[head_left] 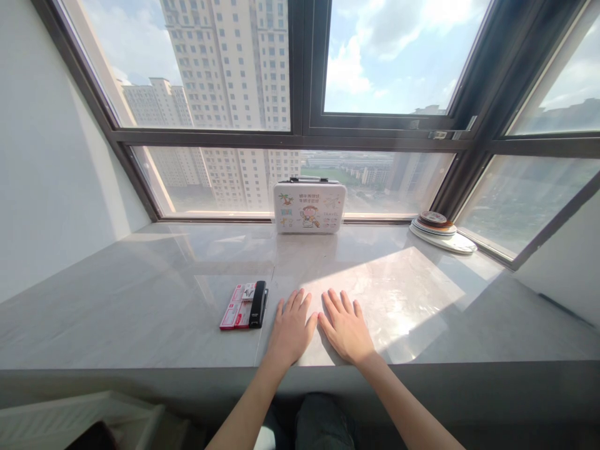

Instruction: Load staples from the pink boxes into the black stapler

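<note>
Two bare hands lie flat, palms down, on a grey stone sill (140, 294) under a high-rise window.

The fingers (295, 304) of both are stretched out and slightly spread, gripping nothing. The left hand (291, 330) and right hand (347, 330) rest side by side near the sill's front edge, thumbs nearly meeting. Just to the left of the left hand, not touching it, a black stapler (257, 304) lies against small red-and-white boxes (237, 306). Well beyond the hands, by the glass, a white carry case (309, 208) with cartoon print stands upright. A stack of plates (441, 232) sits in the right corner. Sunlight crosses the sill's right half, and tower blocks (225, 62) rise outside.
</note>
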A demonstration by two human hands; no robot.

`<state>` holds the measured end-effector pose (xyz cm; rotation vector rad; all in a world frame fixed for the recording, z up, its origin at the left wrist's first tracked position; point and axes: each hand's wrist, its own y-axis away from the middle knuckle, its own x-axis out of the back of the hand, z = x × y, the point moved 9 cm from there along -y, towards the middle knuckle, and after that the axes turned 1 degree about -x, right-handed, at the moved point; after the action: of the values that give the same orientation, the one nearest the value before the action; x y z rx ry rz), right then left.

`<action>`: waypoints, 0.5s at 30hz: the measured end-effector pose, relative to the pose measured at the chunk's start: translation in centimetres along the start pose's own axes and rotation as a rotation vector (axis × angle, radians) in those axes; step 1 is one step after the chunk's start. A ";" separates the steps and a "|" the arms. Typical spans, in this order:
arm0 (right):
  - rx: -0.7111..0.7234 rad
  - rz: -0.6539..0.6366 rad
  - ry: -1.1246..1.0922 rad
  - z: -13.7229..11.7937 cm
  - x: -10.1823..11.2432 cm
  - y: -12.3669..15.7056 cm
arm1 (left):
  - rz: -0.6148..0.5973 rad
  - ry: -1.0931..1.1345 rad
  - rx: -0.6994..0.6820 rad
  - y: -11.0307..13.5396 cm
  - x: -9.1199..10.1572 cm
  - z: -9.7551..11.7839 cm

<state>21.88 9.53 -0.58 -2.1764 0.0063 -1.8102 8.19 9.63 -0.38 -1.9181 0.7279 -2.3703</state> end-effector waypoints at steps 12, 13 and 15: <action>-0.009 -0.007 -0.036 0.0 0.1 0.0 | 0.006 -0.011 -0.001 0.0 0.2 0.1; -0.007 -0.007 -0.037 -0.1 0.1 0.0 | 0.005 -0.013 0.000 0.0 0.2 0.1; -0.004 -0.002 -0.044 -0.1 0.2 0.0 | 0.003 -0.018 -0.002 0.0 0.1 0.1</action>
<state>21.85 9.45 -0.41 -2.2186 -0.0018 -1.7646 8.22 9.55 -0.29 -1.9349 0.7317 -2.3481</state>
